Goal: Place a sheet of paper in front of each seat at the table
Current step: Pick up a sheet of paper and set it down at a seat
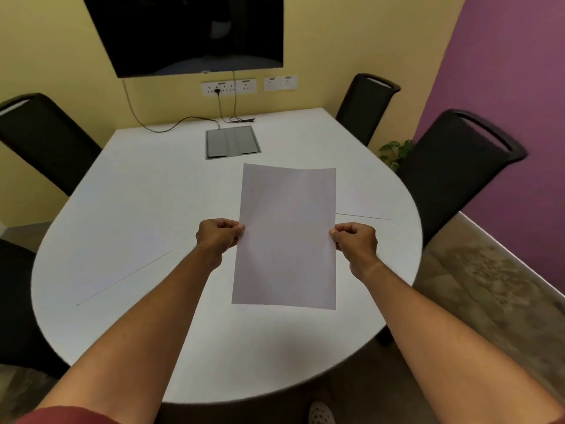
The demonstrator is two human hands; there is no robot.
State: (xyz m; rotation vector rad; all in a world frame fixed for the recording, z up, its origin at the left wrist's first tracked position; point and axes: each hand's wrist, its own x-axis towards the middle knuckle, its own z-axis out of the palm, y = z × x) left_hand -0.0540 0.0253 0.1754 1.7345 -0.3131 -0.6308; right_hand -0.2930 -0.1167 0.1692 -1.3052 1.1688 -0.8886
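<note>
Both hands hold one white sheet of paper (287,237) up over the middle of the round white worktop (146,191). The left hand (218,235) has its grip pinched shut on the left edge, and the right hand (356,240) has its grip pinched shut on the right edge. Black chairs (458,160) stand around the worktop, left and right, and a dark screen (189,32) hangs on the far wall.
</note>
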